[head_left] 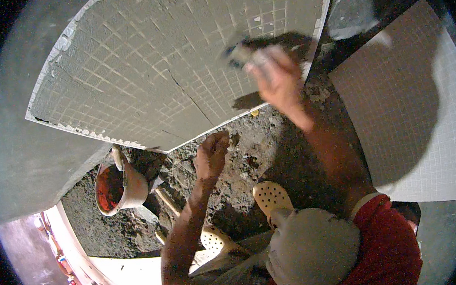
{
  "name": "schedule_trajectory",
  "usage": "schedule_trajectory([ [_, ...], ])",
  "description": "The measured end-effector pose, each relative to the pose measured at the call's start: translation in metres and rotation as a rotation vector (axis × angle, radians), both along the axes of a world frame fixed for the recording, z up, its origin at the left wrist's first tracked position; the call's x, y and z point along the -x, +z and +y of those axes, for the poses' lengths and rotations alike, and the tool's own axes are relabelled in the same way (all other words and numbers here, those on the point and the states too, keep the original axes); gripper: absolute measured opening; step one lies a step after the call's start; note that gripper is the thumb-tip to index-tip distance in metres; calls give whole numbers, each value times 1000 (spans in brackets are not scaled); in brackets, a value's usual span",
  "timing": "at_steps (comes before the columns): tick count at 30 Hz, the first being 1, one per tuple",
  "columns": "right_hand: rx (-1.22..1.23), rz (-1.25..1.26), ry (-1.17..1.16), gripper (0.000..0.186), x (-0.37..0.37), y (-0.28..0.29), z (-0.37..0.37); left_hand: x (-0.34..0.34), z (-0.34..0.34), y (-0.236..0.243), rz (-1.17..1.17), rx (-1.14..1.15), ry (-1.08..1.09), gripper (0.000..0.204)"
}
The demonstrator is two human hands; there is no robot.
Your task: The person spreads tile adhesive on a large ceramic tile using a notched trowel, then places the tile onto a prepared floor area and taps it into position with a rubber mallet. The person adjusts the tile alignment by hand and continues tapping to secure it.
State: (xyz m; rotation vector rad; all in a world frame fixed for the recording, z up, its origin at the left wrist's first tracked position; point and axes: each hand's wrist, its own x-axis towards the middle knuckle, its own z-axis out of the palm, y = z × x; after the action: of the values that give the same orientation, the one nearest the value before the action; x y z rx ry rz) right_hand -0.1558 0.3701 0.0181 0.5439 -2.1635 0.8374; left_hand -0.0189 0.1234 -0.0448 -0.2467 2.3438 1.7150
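Note:
A wide panel (143,90) smeared with grey paste fills the upper part of the view, a grid of pale lines showing through. Over its right part, my right hand (273,74) is closed on a small hand tool (240,55) with a pale body and dark edge; motion blur hides its exact kind. I cannot tell whether the tool touches the panel. My left hand (212,153) is loosely closed just below the panel's lower edge, with nothing visible in it.
A whitish bucket (132,187), reddish inside, stands on rough soil at the left. Beside it lies a wooden handle (167,202). A white gridded sheet (413,112) leans at the right. Perforated beige clogs (272,197) are on my feet. A grey wall (41,157) borders the left.

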Motion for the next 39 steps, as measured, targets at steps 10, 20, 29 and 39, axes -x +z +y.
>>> schedule_trajectory([
  [10, 71, 267, -312, 19, 26, 21, 59, -17, -99, 121, -108, 378, -470, 32],
  [20, -385, 113, 37, 21, -27, 1, 26, -60, -144, 138, -160, 389, -496, 32],
  [29, 344, 0, -237, 26, 25, 33, 25, -111, -172, 111, -174, 408, -370, 32],
  [39, 68, 220, -112, 30, 13, 113, -21, -114, -166, 83, -120, 224, -366, 34],
])
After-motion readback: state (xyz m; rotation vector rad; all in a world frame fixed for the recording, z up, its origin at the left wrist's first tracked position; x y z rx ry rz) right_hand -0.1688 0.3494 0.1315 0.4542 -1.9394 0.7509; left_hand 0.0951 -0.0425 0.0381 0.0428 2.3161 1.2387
